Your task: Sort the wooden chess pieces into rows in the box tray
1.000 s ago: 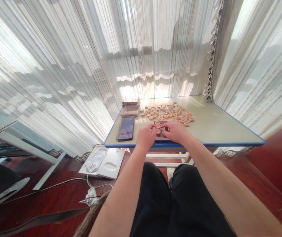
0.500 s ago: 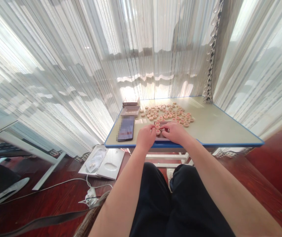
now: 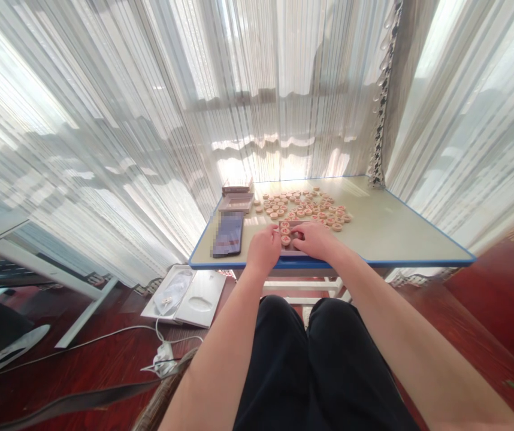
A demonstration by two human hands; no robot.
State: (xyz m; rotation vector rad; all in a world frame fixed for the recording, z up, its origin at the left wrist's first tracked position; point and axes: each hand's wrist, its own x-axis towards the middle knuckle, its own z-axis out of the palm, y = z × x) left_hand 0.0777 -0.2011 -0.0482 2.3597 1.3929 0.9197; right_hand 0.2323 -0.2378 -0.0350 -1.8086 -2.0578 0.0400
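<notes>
Your left hand [image 3: 263, 246] is at the left rim of a shallow tray [image 3: 296, 254], thumb and fingers drawn close together beside the pieces there; whether its grip is clenched on anything, you cannot tell from this angle. Your right hand [image 3: 314, 240] reaches over the tray's other side with thumb and fingers bent and apart, and what its grip grasps, if anything, is hidden under the fingers.

Between your hands, three round pieces [image 3: 286, 240] with red markings upward lie in a column along the left side of the tray, which sits at the near edge of the bench [image 3: 396, 230]. Just beyond, many loose pieces [image 3: 301, 212] are scattered flat across the middle.

To your left lies a dark phone [image 3: 230, 233], with a second tray [image 3: 236, 203] behind it and a wooden box [image 3: 237, 187] at the back. Sheer striped curtains [image 3: 261, 114] hang past the far edge. Down on your left are an opened white case [image 3: 200, 299], a white power strip [image 3: 165, 359] and its cord on the dark red floor [image 3: 99, 365].
</notes>
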